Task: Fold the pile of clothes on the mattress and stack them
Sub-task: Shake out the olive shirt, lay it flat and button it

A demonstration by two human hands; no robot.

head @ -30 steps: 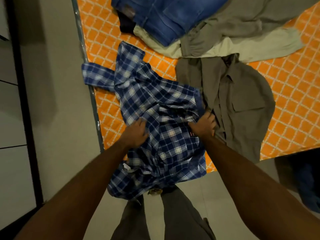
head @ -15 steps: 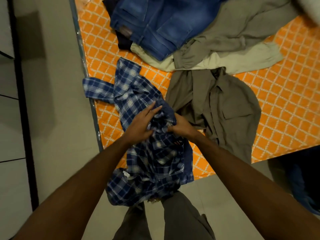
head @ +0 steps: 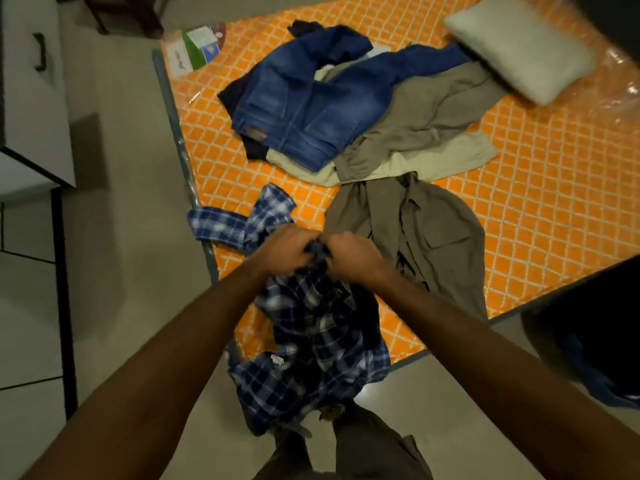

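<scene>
Now, head view, one item in hand: plaid shirt [head: 304, 327], lower centre of the frame, draped over the near edge of the orange mattress [head: 540, 216] and hanging toward the floor. Left hand [head: 285, 251] and right hand [head: 351, 254], a second before spread apart on the cloth, had come together, both gripping one bunched fold. Judged: gathering for the first fold. Unfolded yet: olive shirt [head: 429, 237] beside it; jeans [head: 308, 109] heaped upper centre. No stack begun.

Bare orange mattress [head: 540, 209] lies right of the olive shirt [head: 426, 237]; the clothes pile [head: 332, 109] blocks beyond.
</scene>
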